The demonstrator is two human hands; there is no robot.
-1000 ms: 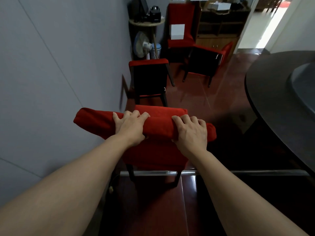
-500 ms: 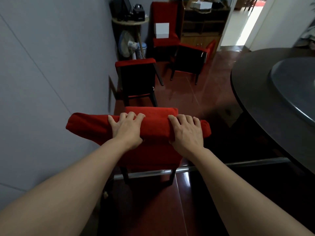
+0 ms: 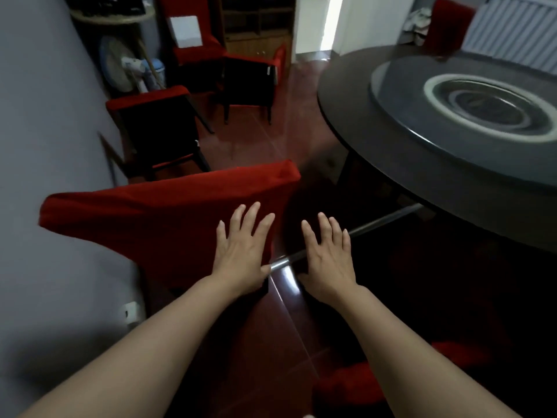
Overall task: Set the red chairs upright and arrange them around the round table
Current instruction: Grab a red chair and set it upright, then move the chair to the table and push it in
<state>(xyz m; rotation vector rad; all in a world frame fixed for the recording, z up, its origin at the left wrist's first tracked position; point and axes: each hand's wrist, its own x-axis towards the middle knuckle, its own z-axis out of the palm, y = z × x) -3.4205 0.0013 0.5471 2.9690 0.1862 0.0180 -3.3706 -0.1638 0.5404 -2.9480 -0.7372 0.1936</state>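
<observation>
Head view: both hands' grips released, red chair [image 3: 168,212] between wall [image 3: 45,116] and round table [image 3: 437,164].

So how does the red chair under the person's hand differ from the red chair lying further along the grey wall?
The near red chair shows its red back, with the left hand over it; the far red chair lies tipped, dark underside and legs showing, untouched. The near one looks larger, being closer. Both have red fabric covers.

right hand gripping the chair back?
No. The right hand is open with fingers spread, off the near chair.
</observation>
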